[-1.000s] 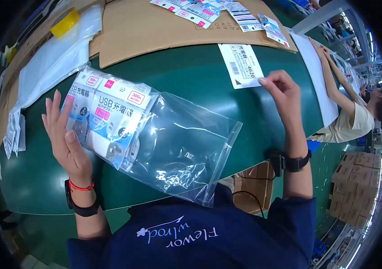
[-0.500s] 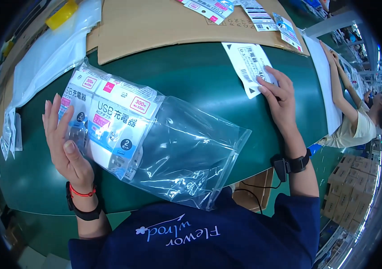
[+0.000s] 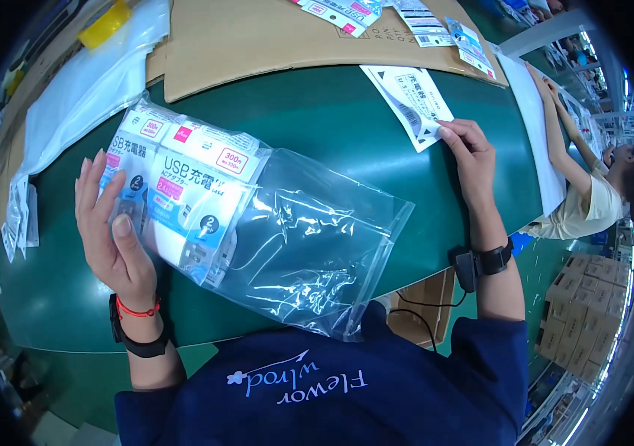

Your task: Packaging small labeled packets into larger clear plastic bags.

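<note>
A clear plastic bag (image 3: 317,230) lies on the green tabletop with its mouth toward the lower right. Packaged USB chargers (image 3: 196,195) on white and blue cards fill its left end. My left hand (image 3: 115,241) stands open along the left side of the bag, fingers stretched and thumb apart, touching the packs' edge. Farther right, the thumb and fingers of my right hand (image 3: 473,160) pinch the near right corner of a white printed label sheet (image 3: 402,100). That corner curls up, while the far end of the sheet lies on the table.
Cardboard (image 3: 257,52) covers the far table, with loose packaged chargers (image 3: 339,16) on it. Clear bags (image 3: 83,97) are stacked at the left beside a yellow tape roll (image 3: 105,24). Another person's arms (image 3: 566,134) reach over a table at right. Cartons (image 3: 583,308) stand on the floor.
My right hand has gone from fingers spread over the label sheet to a pinch at its corner, which is now bent up. My left hand stays by the bag.
</note>
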